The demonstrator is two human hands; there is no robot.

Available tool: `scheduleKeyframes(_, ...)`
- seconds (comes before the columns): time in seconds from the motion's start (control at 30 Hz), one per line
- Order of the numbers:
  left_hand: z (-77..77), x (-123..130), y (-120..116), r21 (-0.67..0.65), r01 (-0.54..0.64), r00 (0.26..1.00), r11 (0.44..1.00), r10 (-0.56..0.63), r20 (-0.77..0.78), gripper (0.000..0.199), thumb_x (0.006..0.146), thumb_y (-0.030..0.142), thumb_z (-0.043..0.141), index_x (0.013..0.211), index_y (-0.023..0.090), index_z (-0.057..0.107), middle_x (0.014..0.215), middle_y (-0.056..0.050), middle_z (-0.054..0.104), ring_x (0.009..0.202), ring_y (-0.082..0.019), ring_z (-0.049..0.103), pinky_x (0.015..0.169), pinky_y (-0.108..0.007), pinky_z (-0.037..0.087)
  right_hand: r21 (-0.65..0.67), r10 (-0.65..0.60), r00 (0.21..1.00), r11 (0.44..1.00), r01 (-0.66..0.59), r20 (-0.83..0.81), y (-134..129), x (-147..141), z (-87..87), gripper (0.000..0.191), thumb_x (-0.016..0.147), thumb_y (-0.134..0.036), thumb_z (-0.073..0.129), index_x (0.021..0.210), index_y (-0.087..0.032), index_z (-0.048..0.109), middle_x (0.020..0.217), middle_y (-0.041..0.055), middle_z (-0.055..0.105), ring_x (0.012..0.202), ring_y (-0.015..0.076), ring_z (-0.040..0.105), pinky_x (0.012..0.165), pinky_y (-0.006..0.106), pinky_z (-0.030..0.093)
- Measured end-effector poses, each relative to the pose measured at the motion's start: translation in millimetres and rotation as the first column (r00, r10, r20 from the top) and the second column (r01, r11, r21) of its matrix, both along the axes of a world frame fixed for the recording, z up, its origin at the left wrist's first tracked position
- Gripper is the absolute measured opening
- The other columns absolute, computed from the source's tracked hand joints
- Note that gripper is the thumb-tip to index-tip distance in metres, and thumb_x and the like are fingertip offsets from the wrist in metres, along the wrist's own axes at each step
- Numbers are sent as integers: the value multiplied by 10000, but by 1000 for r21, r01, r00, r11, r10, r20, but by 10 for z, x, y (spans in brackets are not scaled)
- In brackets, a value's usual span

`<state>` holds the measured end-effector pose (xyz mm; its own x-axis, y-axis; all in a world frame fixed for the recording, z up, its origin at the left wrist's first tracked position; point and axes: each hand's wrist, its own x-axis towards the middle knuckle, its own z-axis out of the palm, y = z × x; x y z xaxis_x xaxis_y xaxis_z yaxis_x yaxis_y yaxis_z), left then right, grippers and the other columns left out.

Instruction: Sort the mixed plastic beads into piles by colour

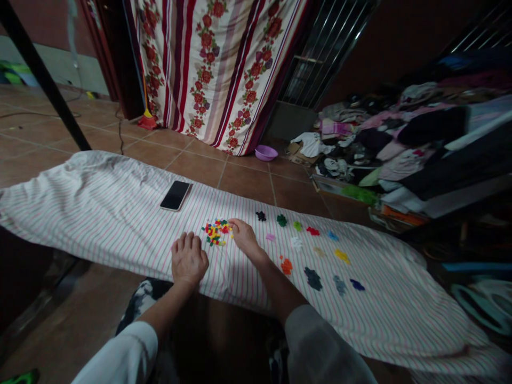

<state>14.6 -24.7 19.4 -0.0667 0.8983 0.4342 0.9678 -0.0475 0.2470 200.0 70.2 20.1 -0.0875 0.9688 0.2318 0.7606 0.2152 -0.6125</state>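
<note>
A mixed pile of small red, yellow, green and white plastic pieces [216,233] lies on a striped cloth [132,224]. At its right edge, my right hand [245,238] has thumb and forefinger pinched together; whatever they hold is too small to make out. Palm down on the cloth, just left of the pile, rests my left hand [189,260], its fingers stretched forward and holding nothing. To the right, pieces sit in single-colour heaps, among them black [261,216], dark green [281,220], red [312,231], orange [286,265], dark grey [313,279] and yellow [342,256].
A phone [175,196] lies on the cloth behind my left hand. Beyond the cloth, a purple basin [266,153] and a red broom [148,120] are on the tiled floor by a floral curtain [224,69]. Clothes [400,128] are heaped at the right.
</note>
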Motion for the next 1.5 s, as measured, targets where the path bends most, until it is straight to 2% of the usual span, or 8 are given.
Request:
scheduleKeyframes(0.17,-16,0,7,-3,5,1000,1000,-5,-3,295,808,197,465,1053,159,623,1248,-130,608,1229,-311,481,1005,-467,353,27,-52,996,998,50,66,43,-83,58,277,867,-142,478,1029,-213,692,989,58,682,942,177,616,863,280,453)
scheduleKeyframes(0.3,-16,4,12,-15,6,1000,1000,-6,5,303,810,197,462,1068,150,614,1257,-128,605,1236,-311,476,1017,-473,348,-34,-59,992,997,63,111,122,-183,71,188,827,-180,569,955,-207,704,941,51,651,880,164,598,815,261,443)
scheduleKeyframes(0.43,-1,8,9,-18,2,1000,1000,-2,10,308,811,191,456,1073,155,613,1261,-130,601,1240,-306,472,1022,-474,347,-86,-112,990,989,120,91,172,-237,49,129,797,-219,619,895,-222,703,914,39,639,868,170,595,789,267,440)
scheduleKeyframes(0.57,6,2,5,-28,6,1000,1000,-6,17,304,812,191,455,1069,155,614,1262,-128,600,1243,-307,471,1024,-471,345,-73,-115,992,990,119,57,187,-214,0,139,777,-185,609,874,-224,700,907,28,653,856,163,609,778,262,450)
scheduleKeyframes(0.8,-2,3,5,-17,6,1000,1000,-6,11,301,812,192,455,1068,161,612,1246,-128,607,1235,-305,478,1013,-466,346,-92,-111,987,991,100,-117,232,-151,-71,127,758,-181,587,822,-236,681,819,-15,690,777,137,639,752,250,491)
scheduleKeyframes(1.07,-8,4,-1,18,5,998,1000,-4,-55,298,818,199,446,1065,149,606,1225,-138,619,1208,-305,493,990,-453,363,-88,-188,940,982,170,-284,185,-97,-72,147,788,-244,550,890,-243,655,823,-11,702,798,146,666,763,266,515)
scheduleKeyframes(1.3,-7,7,1,32,-2,999,999,4,-43,297,796,200,465,1051,174,615,1213,-127,622,1205,-297,502,988,-456,374,-38,-195,899,980,196,-392,138,190,101,200,749,-188,505,879,-230,652,839,2,703,811,148,662,757,260,520)
scheduleKeyframes(1.5,-18,3,-5,24,1,998,1000,1,-60,303,805,211,451,1057,164,613,1216,-139,619,1202,-304,498,986,-468,386,-20,-256,877,962,272,-406,92,783,135,274,750,-219,471,926,-203,681,821,19,702,742,151,654,706,249,509)
